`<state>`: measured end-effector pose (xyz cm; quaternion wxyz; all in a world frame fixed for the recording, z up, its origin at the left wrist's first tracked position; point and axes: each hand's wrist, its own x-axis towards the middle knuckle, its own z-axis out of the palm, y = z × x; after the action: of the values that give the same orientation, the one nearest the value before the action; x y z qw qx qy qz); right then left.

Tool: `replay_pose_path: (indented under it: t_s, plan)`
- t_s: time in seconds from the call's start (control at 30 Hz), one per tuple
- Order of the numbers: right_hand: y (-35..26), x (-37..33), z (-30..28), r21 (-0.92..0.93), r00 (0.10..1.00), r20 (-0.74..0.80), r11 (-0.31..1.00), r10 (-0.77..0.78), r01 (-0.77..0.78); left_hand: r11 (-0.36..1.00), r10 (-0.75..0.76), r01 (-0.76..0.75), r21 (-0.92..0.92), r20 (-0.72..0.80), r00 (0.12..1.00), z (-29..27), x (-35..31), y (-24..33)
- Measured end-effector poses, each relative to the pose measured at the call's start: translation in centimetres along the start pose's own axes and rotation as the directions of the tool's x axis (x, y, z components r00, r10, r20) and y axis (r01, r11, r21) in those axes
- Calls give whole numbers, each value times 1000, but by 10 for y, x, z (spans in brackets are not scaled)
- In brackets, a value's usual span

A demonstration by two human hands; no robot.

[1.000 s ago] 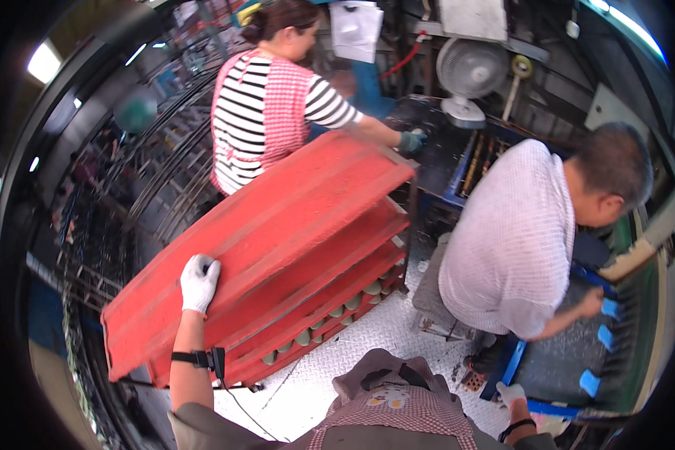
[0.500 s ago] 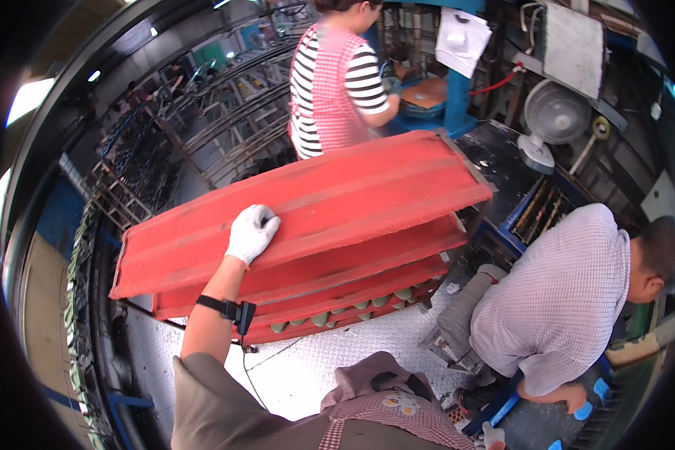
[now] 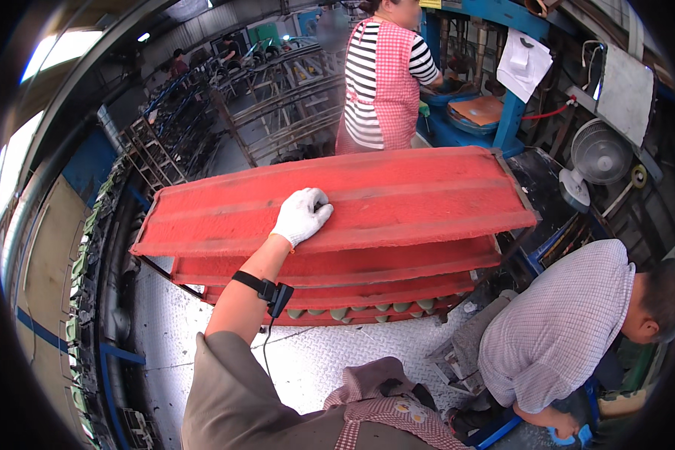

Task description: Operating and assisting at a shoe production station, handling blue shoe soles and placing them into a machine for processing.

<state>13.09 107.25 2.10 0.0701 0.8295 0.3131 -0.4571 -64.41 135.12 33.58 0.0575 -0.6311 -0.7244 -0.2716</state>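
Note:
My left hand (image 3: pixel 303 216), in a white glove, rests on the top shelf (image 3: pixel 397 196) of a long red rack, close to its near edge. Its fingers are curled in and the thumb lies against them; nothing shows in its grip, though the palm is hidden. A black strap with a small black device (image 3: pixel 279 297) and a cable sits on my left forearm. Below the top, more red shelves (image 3: pixel 337 268) are stacked. Several olive-green rounded pieces (image 3: pixel 340 313) stand in a row on a lower one. My right hand is out of view.
Beyond the rack a person in a checked apron (image 3: pixel 394 82) stands at a blue machine (image 3: pixel 510 124). Another person (image 3: pixel 555 322) bends low at the right, a hand by blue pieces. A fan (image 3: pixel 600 152) stands behind. Metal racks (image 3: pixel 292 112) and a conveyor-like line (image 3: pixel 90 270) are at left.
The view has turned, so the surroundings sit farther right. My left hand stays on the red rack's top. A white-gloved hand at the lower edge has gone out of view.

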Motion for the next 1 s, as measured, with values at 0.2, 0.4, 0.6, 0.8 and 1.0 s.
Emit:
replay_pose_path:
  t_s: [0.2, 0.4, 0.6, 0.8, 1.0]
  plan:
    - [-6, -10, -3, -70, 999, -5, 997, -31, 31, 1000, -5, 5, 26, 2, 1000, -2, -2, 0]
    - [0, -6, -2, 126, 997, 62, 990, 48, -55, 999, 22, -22, 36, -2, 1000, 3, -1, -1]
    - [20, 17, 13, 370, 995, 16, 923, 102, -101, 996, 74, -72, 52, -34, 997, 4, 1, 3]
    - [36, 34, 12, 308, 999, 49, 951, -24, 8, 984, 111, -100, 148, -65, 992, 5, 1, 6]
    - [35, 32, 20, 363, 999, 29, 930, 45, -52, 954, 134, -43, 297, -293, 947, -8, -27, 21]
